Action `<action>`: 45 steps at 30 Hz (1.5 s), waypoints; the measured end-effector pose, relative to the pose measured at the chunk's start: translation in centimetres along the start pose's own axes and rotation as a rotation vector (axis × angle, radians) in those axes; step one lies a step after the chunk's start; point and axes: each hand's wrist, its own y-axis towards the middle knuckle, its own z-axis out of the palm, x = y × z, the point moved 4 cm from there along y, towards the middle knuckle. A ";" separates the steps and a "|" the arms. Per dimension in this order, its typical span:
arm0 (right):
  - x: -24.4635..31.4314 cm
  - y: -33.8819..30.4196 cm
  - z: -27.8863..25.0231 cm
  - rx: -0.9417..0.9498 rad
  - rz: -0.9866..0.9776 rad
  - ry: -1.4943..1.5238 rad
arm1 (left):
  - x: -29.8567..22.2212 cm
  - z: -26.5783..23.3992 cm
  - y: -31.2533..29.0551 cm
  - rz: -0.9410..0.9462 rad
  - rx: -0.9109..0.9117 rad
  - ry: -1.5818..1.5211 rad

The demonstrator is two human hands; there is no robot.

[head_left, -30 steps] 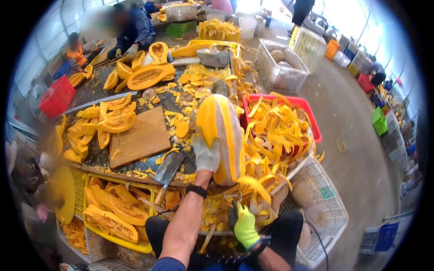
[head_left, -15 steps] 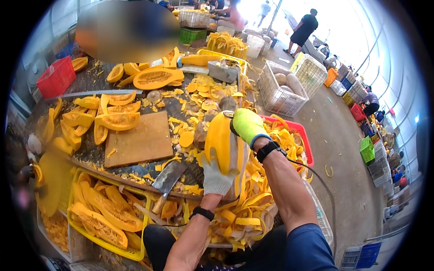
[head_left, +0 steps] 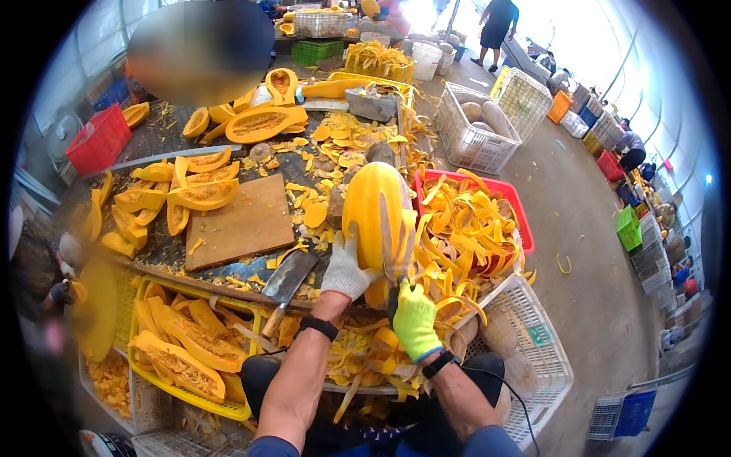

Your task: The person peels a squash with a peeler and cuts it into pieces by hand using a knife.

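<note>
A long pumpkin (head_left: 371, 199) lies at the table's near right edge, mostly peeled to bright orange, with pale strips of skin along its right side. In a white glove, my left hand (head_left: 348, 268) presses against its lower left side, fingers spread around the flesh. My right hand (head_left: 415, 318), in a yellow-green glove with dark palm, is closed around a peeler (head_left: 397, 273) at the pumpkin's lower right end. Motion blurs the peeler's head, and the glove hides its handle. Left of my left hand lies a cleaver (head_left: 289, 276) with a wooden handle.
A wooden board (head_left: 240, 222) and cut pumpkin pieces (head_left: 202, 194) lie on the table. A red crate (head_left: 524, 228) brims with peelings. A yellow basket (head_left: 245, 407) of halves stands front left, a white crate (head_left: 560, 373) of whole pumpkins front right. Other people work farther off.
My right hand has drawn the peeler from the pumpkin's far end down to its near right side. My left hand has shifted slightly leftward and up along the pumpkin.
</note>
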 end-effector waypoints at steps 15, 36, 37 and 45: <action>3.0 0.5 -10.2 -0.174 -0.020 0.344 | 2.5 -2.5 0.0 -0.033 0.110 0.083; 6.8 11.7 -6.2 -0.112 -0.106 -0.196 | 0.0 -3.8 -0.2 -0.141 0.070 0.240; 6.1 10.3 -5.4 -0.131 -0.089 -0.184 | 0.1 -3.3 -0.2 -0.147 0.082 0.228; 2.5 -1.7 1.2 -0.233 -0.056 0.143 | 1.6 -3.1 0.0 -0.078 0.152 0.265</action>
